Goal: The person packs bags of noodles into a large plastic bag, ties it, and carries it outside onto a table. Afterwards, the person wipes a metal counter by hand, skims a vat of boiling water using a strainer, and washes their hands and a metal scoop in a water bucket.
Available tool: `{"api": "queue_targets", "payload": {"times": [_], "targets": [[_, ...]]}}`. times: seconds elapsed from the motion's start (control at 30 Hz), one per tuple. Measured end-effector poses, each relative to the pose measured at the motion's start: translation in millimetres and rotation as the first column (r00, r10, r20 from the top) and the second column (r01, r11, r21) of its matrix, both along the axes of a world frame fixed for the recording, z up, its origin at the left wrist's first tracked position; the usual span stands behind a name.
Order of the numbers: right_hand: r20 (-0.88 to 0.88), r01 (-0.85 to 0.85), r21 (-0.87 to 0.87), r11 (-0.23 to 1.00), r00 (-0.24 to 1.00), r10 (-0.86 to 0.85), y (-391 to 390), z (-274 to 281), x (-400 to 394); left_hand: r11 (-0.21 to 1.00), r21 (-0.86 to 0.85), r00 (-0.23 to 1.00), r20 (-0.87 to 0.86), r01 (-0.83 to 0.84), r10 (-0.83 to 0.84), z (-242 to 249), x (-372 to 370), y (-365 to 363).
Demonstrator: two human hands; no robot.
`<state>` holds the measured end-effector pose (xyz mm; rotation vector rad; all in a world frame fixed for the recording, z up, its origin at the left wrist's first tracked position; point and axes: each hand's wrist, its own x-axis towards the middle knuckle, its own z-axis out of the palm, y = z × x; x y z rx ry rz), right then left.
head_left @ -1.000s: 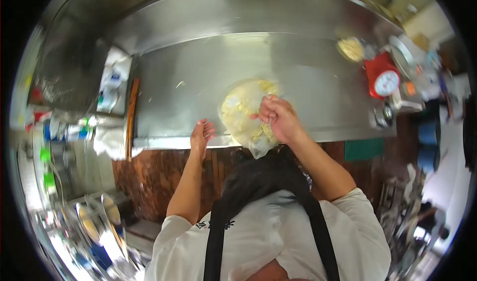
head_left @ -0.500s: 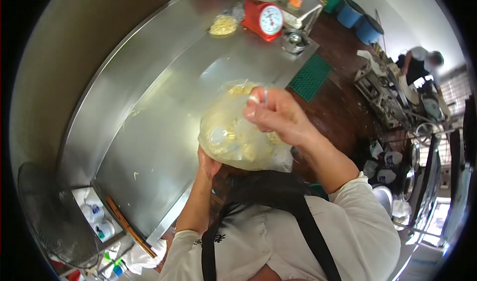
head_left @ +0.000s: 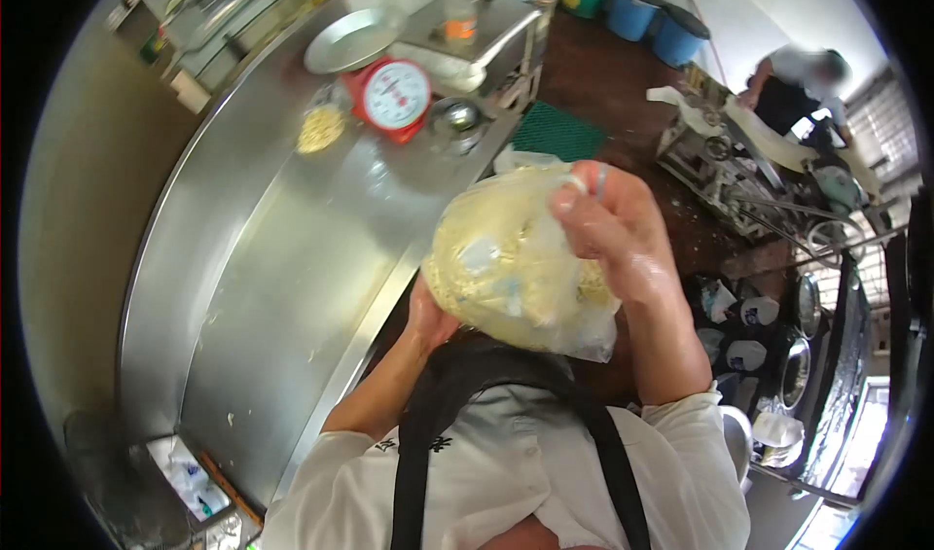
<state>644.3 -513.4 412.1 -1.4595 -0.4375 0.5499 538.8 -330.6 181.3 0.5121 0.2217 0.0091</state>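
Observation:
A clear plastic bag of noodles (head_left: 506, 268), full and pale yellow, hangs in front of my apron just off the table's edge. My right hand (head_left: 613, 224) is closed in a pinch on the gathered plastic at the bag's upper right, thumb uppermost. Against the bag's lower left side, my left hand (head_left: 431, 317) supports it; its fingers are mostly hidden behind the plastic. Across the steel table (head_left: 282, 278), a small pile of noodles (head_left: 321, 129) lies beside a red dial scale (head_left: 391, 98).
A metal bowl (head_left: 457, 122) stands right of the scale, with a bottle (head_left: 459, 10) behind it. Blue bins (head_left: 632, 10) and a green mat (head_left: 556, 134) are on the floor. Far right, another person (head_left: 798, 88) leans over a machine (head_left: 715, 146).
My view has turned, so the scale and noodle pile now appear farther left. Both hands have carried the bag rightward, past the table's edge. My grip on it looks the same.

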Motion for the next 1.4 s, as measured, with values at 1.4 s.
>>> {"api": "queue_targets", "payload": {"times": [1.4], "targets": [[0.276,0.129,-0.225,0.966,0.959,-0.064,-107.9,12.9,1245.8,0.907,0.379,0.966,0.102,0.183,-0.238,15.2,1293.2,-68.8]]}}
